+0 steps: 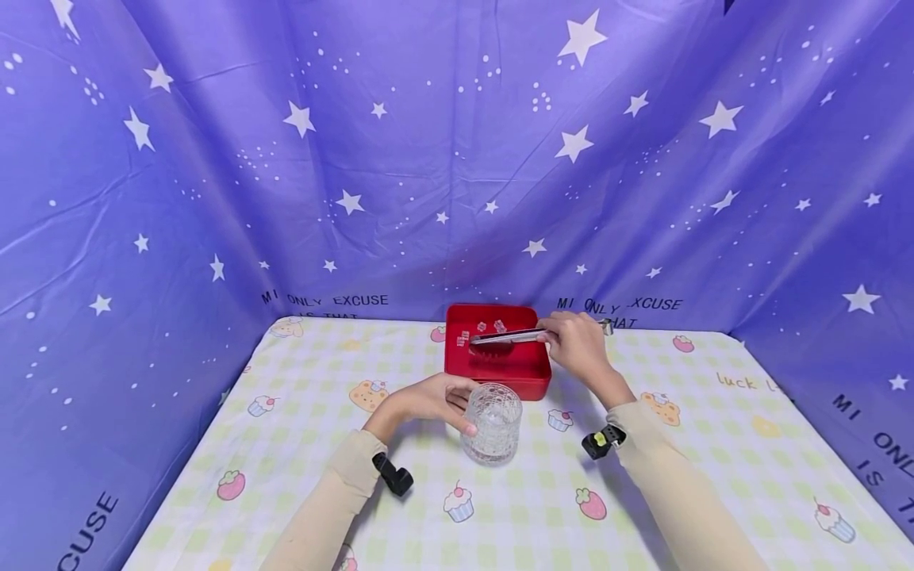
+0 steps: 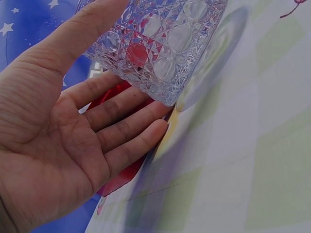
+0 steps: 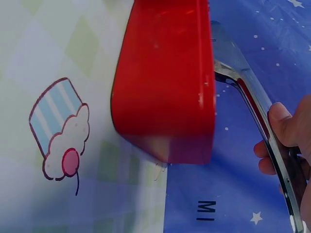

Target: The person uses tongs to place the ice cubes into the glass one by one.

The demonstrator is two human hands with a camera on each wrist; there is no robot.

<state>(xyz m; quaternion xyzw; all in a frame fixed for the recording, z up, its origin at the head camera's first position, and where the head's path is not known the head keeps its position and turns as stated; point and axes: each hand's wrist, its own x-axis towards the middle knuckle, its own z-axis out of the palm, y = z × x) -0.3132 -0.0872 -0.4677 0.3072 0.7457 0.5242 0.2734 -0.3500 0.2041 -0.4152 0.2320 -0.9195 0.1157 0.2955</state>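
Note:
A clear cut-patterned glass [image 1: 493, 432] stands on the tablecloth, near the front of a red box [image 1: 530, 387]. My left hand [image 1: 431, 399] holds the glass from its left side, thumb along the near wall; in the left wrist view the other fingers [image 2: 129, 128] reach behind it, fairly straight. With my right hand [image 1: 577, 346] I grip metal tongs [image 1: 517, 336], whose tips point left inside the box. Small clear pieces [image 1: 500, 326] lie in the box, some close to the tips. The right wrist view shows the tongs [image 3: 260, 114] passing over the rim.
A checked tablecloth [image 1: 286, 492] with printed cupcakes and strawberries covers the table. Purple curtains [image 1: 428, 159] with white stars hang behind and on both sides. Black wrist cameras [image 1: 393, 476] are strapped over both beige sleeves.

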